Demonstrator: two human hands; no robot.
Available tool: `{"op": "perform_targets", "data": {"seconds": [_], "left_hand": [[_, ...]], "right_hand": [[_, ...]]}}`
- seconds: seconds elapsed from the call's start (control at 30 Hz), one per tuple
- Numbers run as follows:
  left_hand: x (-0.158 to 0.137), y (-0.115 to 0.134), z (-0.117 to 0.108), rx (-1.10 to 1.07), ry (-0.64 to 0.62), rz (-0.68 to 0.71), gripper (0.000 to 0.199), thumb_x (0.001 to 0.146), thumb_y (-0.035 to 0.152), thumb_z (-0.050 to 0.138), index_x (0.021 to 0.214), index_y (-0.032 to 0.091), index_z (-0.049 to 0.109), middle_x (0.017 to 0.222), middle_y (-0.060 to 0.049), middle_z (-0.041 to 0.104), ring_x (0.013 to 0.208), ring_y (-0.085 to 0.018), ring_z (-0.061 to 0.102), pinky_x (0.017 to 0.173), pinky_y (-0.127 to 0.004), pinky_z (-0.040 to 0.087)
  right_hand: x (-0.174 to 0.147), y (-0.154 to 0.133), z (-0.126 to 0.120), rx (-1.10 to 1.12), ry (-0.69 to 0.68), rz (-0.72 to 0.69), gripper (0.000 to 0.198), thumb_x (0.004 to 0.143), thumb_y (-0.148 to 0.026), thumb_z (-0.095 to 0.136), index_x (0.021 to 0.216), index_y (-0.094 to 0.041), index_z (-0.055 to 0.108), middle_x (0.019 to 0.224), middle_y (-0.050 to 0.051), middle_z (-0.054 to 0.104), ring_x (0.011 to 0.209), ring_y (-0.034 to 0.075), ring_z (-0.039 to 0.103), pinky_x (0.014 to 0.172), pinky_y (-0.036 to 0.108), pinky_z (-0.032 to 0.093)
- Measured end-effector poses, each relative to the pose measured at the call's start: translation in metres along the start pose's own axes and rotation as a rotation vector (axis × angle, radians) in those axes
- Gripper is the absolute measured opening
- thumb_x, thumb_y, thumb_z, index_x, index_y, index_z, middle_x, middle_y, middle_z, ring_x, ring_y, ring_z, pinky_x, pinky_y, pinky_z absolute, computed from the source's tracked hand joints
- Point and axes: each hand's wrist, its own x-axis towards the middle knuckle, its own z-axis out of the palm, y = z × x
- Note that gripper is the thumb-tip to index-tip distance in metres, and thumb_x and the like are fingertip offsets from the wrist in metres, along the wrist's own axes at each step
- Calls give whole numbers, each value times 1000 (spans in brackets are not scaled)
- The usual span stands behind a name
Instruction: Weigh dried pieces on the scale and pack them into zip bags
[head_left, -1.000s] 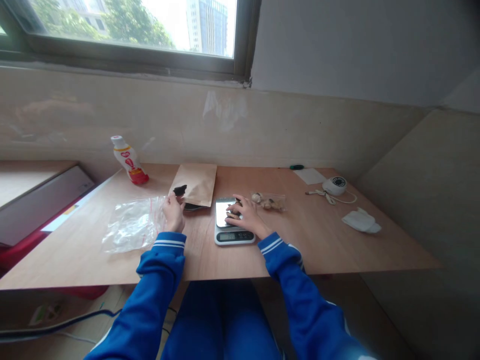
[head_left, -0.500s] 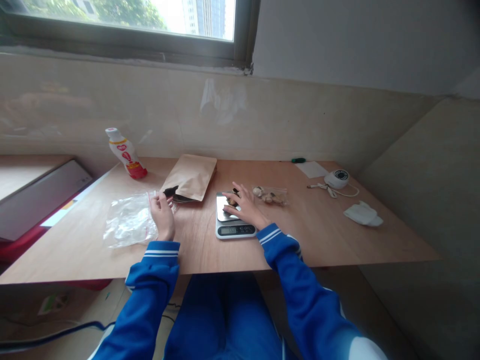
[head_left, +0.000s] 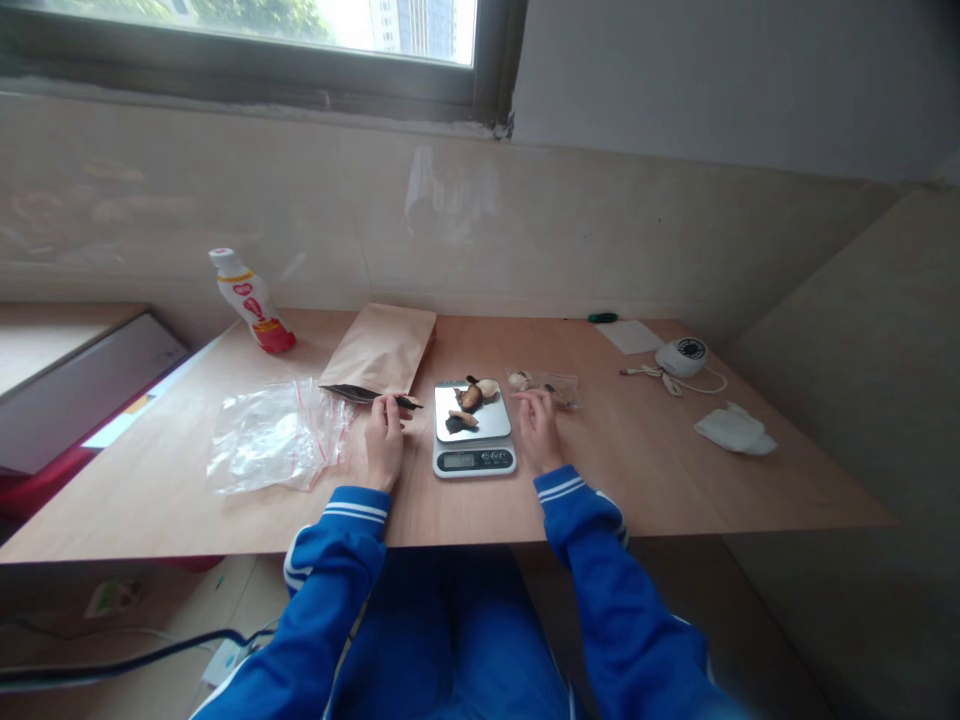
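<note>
Head: right hand [head_left: 538, 430] withdrawn from scale [head_left: 475, 461], grip unclear; left hand [head_left: 384, 442] pinches dark piece [head_left: 409, 403].

- Kitchen scale [head_left: 491, 425]: white body, square mirror-like plate, lying flat midway between the left and right corners of the tabletop [head_left: 637, 480]; display faces the near edge, digits too small to read.
- Dried pieces on its plate: a pale one [head_left: 488, 388] toward the far right corner, a brown curled one [head_left: 470, 398] beside it, a tan-and-dark one [head_left: 460, 421] nearer the left edge.
- Kraft bag [head_left: 386, 345]: lying flat close to the far edge, dark mouth gaping toward the near edge.
- Dark thin piece [head_left: 409, 403]: held up just beside that mouth.
- Small clear bag [head_left: 573, 395]: right of the scale, similar pieces inside, partly hidden.
</note>
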Motion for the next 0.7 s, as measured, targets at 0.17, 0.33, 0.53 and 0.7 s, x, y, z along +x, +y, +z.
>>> {"op": "perform_targets", "data": {"seconds": [0.17, 0.33, 0.53, 0.7], "left_hand": [[-2, -1, -4, 15, 1, -15, 33, 92, 48, 34, 88, 20, 51, 74, -1, 65, 56, -12, 59, 54, -24, 45], [-4, 0, -6, 29, 16, -10, 33, 92, 48, 35, 84, 20, 50, 72, 0, 63, 54, -12, 58, 51, -23, 43], [-6, 8, -9, 57, 6, -16, 32, 92, 46, 35, 83, 20, 52, 68, 1, 62, 51, -11, 56, 51, -22, 44], [-7, 10, -10, 34, 4, -24, 33, 91, 48, 37, 83, 20, 53, 64, 1, 61, 49, -11, 55, 49, -22, 43]], "right_hand": [[-1, 6, 3, 14, 8, 69, 28, 93, -29, 38, 89, -20, 64, 93, 8, 53, 91, 21, 54, 86, 40, 47], [-1, 7, 3, -8, -31, 59, 26, 91, -26, 39, 87, -20, 64, 92, 8, 53, 92, 22, 54, 87, 40, 47], [-1, 7, 3, -2, -36, 66, 25, 90, -24, 40, 85, -19, 64, 90, 8, 53, 91, 22, 54, 88, 41, 46], [-1, 8, 3, 6, -38, 70, 25, 89, -23, 40, 84, -20, 64, 90, 8, 52, 91, 23, 54, 88, 41, 46]]}}
